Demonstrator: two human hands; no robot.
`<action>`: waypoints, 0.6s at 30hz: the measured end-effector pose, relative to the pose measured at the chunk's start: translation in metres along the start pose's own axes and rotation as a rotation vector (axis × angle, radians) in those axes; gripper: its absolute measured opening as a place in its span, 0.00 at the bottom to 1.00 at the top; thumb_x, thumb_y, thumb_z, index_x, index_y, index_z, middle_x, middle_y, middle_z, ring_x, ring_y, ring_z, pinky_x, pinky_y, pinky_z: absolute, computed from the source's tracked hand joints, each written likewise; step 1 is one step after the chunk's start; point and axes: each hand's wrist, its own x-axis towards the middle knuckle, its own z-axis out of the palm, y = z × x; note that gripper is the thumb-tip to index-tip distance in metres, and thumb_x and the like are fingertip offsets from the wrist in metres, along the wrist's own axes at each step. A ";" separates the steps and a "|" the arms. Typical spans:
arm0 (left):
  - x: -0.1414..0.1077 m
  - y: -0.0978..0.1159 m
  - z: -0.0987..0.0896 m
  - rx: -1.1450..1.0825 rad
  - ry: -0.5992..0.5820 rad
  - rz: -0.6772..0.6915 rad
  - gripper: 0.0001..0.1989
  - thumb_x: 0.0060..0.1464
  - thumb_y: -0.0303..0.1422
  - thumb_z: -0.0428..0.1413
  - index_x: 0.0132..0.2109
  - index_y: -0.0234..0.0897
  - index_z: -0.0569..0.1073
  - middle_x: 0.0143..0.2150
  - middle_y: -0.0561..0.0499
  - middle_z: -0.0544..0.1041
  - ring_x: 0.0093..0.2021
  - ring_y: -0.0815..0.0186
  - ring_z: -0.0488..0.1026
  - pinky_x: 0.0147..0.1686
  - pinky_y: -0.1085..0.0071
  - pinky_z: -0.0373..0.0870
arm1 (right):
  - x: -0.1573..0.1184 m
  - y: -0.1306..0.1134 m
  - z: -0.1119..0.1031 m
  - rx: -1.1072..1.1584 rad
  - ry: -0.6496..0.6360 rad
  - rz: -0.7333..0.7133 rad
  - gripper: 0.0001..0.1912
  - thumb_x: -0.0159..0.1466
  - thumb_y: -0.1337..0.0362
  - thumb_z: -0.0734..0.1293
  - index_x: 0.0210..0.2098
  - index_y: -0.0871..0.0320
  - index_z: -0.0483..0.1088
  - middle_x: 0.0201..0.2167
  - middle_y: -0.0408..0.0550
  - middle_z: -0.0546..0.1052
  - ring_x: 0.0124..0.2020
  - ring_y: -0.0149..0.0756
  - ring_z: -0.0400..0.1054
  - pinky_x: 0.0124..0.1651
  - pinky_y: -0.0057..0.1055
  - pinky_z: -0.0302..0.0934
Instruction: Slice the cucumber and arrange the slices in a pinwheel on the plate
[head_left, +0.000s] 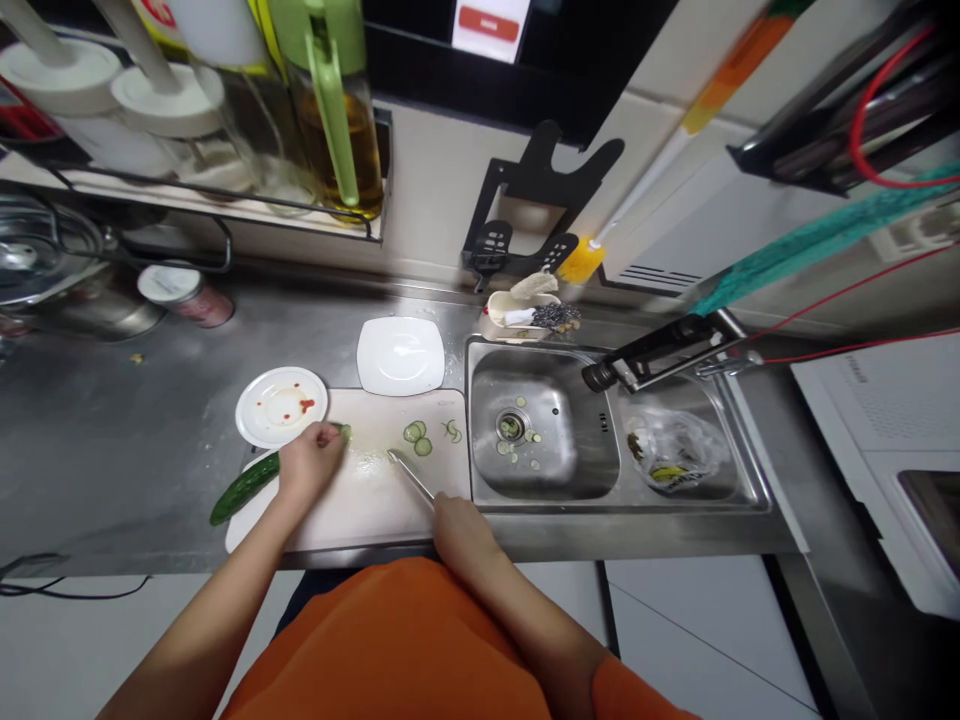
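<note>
Head view — cucumber (246, 488) within left fingers (325, 434) — one end just beyond.

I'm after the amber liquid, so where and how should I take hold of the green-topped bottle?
Probably by its long green handle, from the front: it runs down the near side of the upright bottle. Lifting straight up first seems wise, as the rack has a rail crossing low in front.
</note>
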 end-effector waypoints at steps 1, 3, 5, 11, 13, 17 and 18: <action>0.002 -0.003 -0.003 0.011 0.016 -0.023 0.13 0.47 0.44 0.53 0.32 0.39 0.73 0.30 0.53 0.77 0.30 0.66 0.72 0.34 0.72 0.62 | 0.000 0.000 0.000 -0.001 0.001 -0.001 0.16 0.62 0.78 0.54 0.46 0.64 0.65 0.37 0.59 0.75 0.45 0.45 0.70 0.41 0.33 0.62; 0.004 -0.007 -0.007 0.049 0.027 -0.052 0.12 0.48 0.42 0.52 0.34 0.40 0.73 0.30 0.53 0.77 0.31 0.65 0.72 0.33 0.72 0.62 | 0.001 0.001 0.001 -0.003 -0.002 -0.004 0.16 0.62 0.78 0.54 0.46 0.64 0.65 0.38 0.59 0.75 0.45 0.45 0.70 0.41 0.33 0.63; 0.005 -0.009 -0.008 0.121 0.013 -0.054 0.11 0.49 0.40 0.51 0.35 0.40 0.73 0.30 0.51 0.77 0.31 0.63 0.72 0.32 0.71 0.61 | 0.001 0.001 0.001 -0.004 -0.002 -0.006 0.17 0.61 0.78 0.54 0.46 0.64 0.65 0.38 0.60 0.75 0.45 0.45 0.70 0.41 0.33 0.63; 0.003 -0.011 -0.006 0.352 -0.022 0.007 0.14 0.53 0.41 0.48 0.40 0.43 0.75 0.37 0.47 0.78 0.32 0.59 0.72 0.29 0.68 0.61 | 0.003 0.003 0.004 -0.005 -0.002 -0.009 0.17 0.60 0.78 0.54 0.46 0.64 0.65 0.39 0.60 0.75 0.45 0.46 0.70 0.43 0.36 0.64; 0.003 -0.011 -0.004 0.367 0.015 0.062 0.15 0.54 0.40 0.48 0.42 0.43 0.76 0.41 0.46 0.77 0.34 0.59 0.72 0.31 0.68 0.63 | 0.003 0.003 0.005 -0.001 0.003 -0.010 0.17 0.61 0.78 0.54 0.46 0.64 0.64 0.39 0.59 0.75 0.45 0.46 0.71 0.42 0.36 0.64; 0.007 0.000 0.007 0.201 -0.019 0.297 0.15 0.54 0.40 0.49 0.43 0.42 0.77 0.43 0.47 0.76 0.41 0.61 0.72 0.42 0.68 0.66 | 0.002 0.002 0.004 0.014 0.004 0.000 0.17 0.60 0.78 0.55 0.46 0.64 0.65 0.37 0.59 0.75 0.45 0.46 0.71 0.41 0.35 0.64; 0.009 0.007 0.012 0.138 -0.070 0.371 0.15 0.54 0.39 0.49 0.44 0.41 0.76 0.43 0.48 0.77 0.42 0.62 0.72 0.44 0.68 0.66 | 0.002 0.002 0.004 0.016 0.005 0.002 0.17 0.61 0.78 0.55 0.46 0.64 0.65 0.37 0.59 0.75 0.45 0.46 0.71 0.41 0.34 0.64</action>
